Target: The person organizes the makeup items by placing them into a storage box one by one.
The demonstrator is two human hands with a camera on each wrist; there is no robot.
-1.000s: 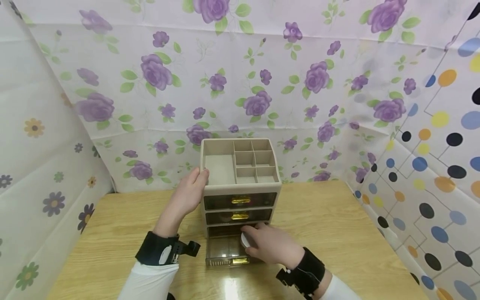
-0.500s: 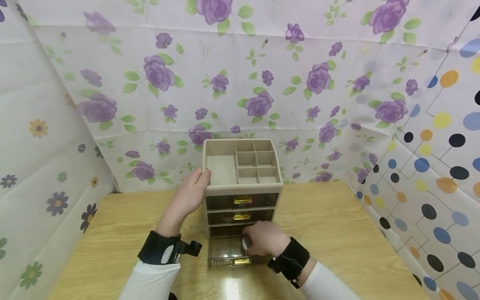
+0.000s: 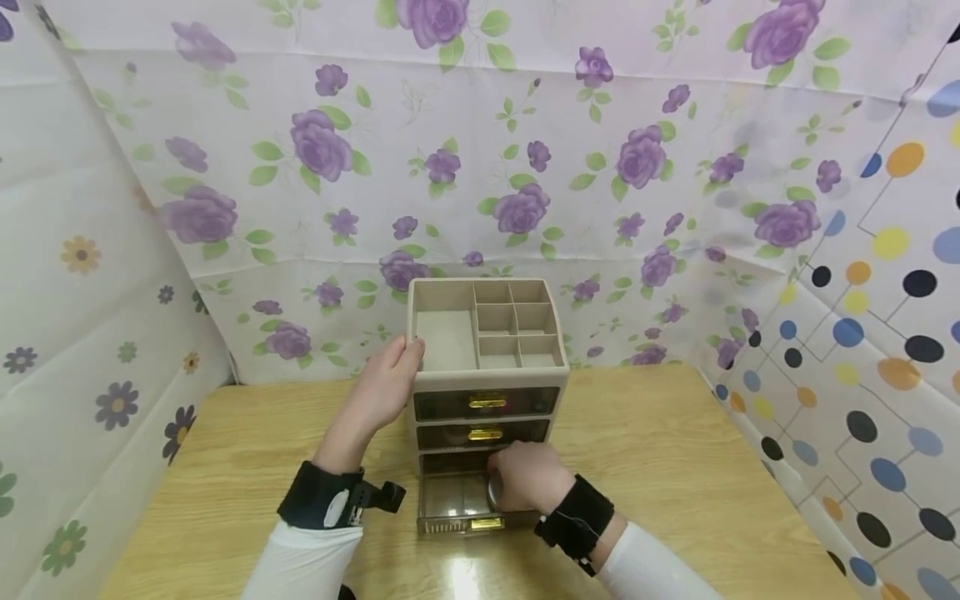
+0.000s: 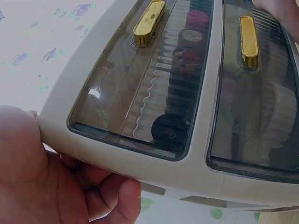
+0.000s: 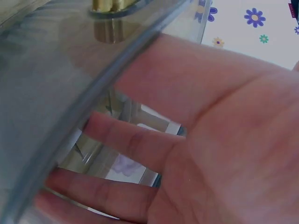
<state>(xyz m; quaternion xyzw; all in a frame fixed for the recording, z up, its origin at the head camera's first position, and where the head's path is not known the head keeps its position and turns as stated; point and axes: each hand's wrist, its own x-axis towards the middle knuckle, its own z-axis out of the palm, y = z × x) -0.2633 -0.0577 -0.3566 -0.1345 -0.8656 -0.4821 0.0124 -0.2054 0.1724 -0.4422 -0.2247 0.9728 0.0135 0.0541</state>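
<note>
A cream desktop drawer organizer (image 3: 491, 379) stands on the table, its lowest see-through drawer (image 3: 450, 496) pulled out. My left hand (image 3: 382, 383) grips the organizer's left side, thumb over the top rim. In the left wrist view that hand (image 4: 70, 177) lies along the casing beside two closed drawers. My right hand (image 3: 532, 475) reaches into the right part of the open drawer and holds a small round, greyish disc-like thing (image 3: 495, 490) at its fingertips. In the right wrist view, the fingers of the right hand (image 5: 196, 135) pass behind the drawer's clear front; the held thing is hidden there.
Open compartments (image 3: 498, 321) form the organizer's top. Gold handles (image 3: 487, 402) mark the drawer fronts. Several dark round items (image 4: 170, 130) show inside one closed drawer. A flowered cloth (image 3: 360, 167) hangs behind the wooden table (image 3: 637, 467), with a dotted cloth on the right.
My right hand has moved slightly left and deeper into the open drawer, turning the round thing as it goes. My left hand keeps its grip on the organizer.
</note>
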